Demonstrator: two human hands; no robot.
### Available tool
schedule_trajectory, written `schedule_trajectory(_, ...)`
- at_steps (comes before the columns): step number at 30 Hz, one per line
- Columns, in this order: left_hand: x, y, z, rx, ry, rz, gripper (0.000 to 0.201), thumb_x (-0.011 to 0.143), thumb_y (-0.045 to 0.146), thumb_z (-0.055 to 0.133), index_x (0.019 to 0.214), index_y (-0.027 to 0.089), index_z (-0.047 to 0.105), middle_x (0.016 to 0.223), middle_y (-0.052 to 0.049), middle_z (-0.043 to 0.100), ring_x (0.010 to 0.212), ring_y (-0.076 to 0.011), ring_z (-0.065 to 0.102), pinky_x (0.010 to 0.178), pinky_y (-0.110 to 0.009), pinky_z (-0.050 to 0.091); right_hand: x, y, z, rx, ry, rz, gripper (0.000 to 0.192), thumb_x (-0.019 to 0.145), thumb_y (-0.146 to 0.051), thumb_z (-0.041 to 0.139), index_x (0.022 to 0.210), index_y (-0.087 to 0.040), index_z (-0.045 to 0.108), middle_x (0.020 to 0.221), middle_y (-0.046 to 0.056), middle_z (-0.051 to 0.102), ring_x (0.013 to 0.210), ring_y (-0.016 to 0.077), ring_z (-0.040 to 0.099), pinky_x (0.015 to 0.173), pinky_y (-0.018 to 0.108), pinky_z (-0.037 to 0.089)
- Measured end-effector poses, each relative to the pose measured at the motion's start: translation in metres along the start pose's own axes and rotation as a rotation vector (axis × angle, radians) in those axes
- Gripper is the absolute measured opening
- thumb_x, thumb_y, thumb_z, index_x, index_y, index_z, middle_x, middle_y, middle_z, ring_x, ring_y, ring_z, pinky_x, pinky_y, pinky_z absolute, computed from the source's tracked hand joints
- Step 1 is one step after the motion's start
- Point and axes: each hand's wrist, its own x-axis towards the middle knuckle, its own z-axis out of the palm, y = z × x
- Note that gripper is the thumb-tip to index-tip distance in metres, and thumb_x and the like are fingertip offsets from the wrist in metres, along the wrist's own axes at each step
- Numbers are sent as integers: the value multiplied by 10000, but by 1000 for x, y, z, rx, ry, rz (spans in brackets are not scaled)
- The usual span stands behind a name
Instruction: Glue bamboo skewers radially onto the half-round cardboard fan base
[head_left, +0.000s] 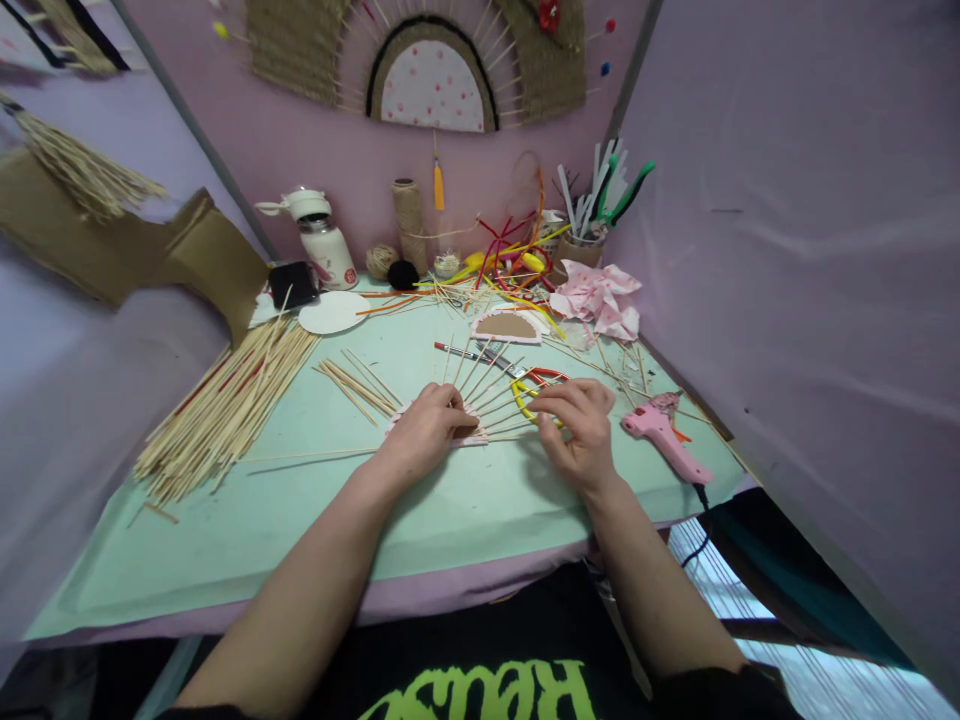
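Observation:
My left hand (424, 428) presses down on a small half-circle cardboard piece (471, 433) with a pink-and-white edge, its fingers bent and its thumb on the brown face. Thin wooden sticks (491, 397) fan out from this piece, and one longer stick (315, 456) runs out to the left. Much of the half-circle is hidden under the hand. My right hand (577, 430) hovers by the outer ends of the right-hand sticks, fingers loosely curled and thumb apart from them, with nothing visible in it. Scissors (517, 395) with yellow handles lie partly behind these fingers.
A large bundle of sticks (232, 405) lies left, a smaller group (356, 388) nearer. A pink glue gun (667, 440) with its cord is at right. Behind are another half-circle (507, 325), pipe cleaners (510, 245), a twine roll (409, 220) and a white bottle (327, 250).

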Motion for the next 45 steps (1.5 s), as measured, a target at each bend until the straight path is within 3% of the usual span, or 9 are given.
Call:
schedule_trajectory(5, -1, -2, 2, -3, 11, 15, 235, 944, 234, 571, 907, 250, 803, 907, -70, 597, 887, -202, 487, 757, -328, 394, 0, -2, 7, -25, -309, -139, 244, 950, -285, 509, 1021, -264, 742, 1067, 16, 752, 1066, 253, 518, 981, 482, 257)
schedule_trajectory(12, -1, -1, 1, -15, 10, -1, 242, 947, 252, 567, 900, 242, 803, 893, -69, 599, 878, -205, 485, 764, -337, 398, -1, -6, 9, -69, -481, -175, 270, 979, -280, 484, 1091, -275, 730, 1101, 6, 739, 1094, 256, 485, 1011, 493, 216)
schedule_trajectory(34, -1, 2, 0, -29, 4, -23, 244, 942, 239, 564, 886, 244, 801, 885, -67, 610, 878, -204, 495, 777, -338, 415, 0, -7, 13, -72, -505, -168, 279, 981, -303, 482, 1077, -273, 741, 1100, 21, 737, 1092, 253, 478, 1012, 494, 209)
schedule_trajectory(37, -1, 2, -1, -26, 6, -13, 245, 939, 229, 565, 873, 244, 801, 884, -68, 614, 876, -203, 496, 777, -335, 425, 0, -6, 11, -52, -404, -194, 260, 953, -295, 506, 1068, -277, 739, 1102, 16, 740, 1086, 252, 494, 996, 483, 246)
schedule_trajectory(40, 0, 2, -3, -24, 27, -20, 250, 939, 212, 558, 881, 243, 799, 892, -69, 619, 879, -200, 503, 776, -331, 439, 0, -1, -2, -8, -72, -180, 237, 925, -262, 519, 1013, -260, 738, 1028, 28, 749, 1027, 242, 532, 958, 462, 317)
schedule_trajectory(43, 0, 3, -6, -36, 80, -51, 296, 950, 165, 497, 947, 223, 787, 929, -77, 640, 901, -198, 523, 801, -339, 461, -2, 9, -26, -44, 202, -83, 211, 922, -233, 521, 950, -243, 730, 932, 40, 739, 945, 229, 564, 905, 432, 376)
schedule_trajectory(45, 1, 5, -9, -45, 102, -75, 292, 954, 175, 483, 993, 204, 770, 960, -82, 654, 929, -202, 538, 834, -350, 474, -6, 20, -46, -144, 240, 29, 206, 929, -265, 525, 947, -234, 728, 922, 51, 733, 934, 233, 576, 895, 421, 393)
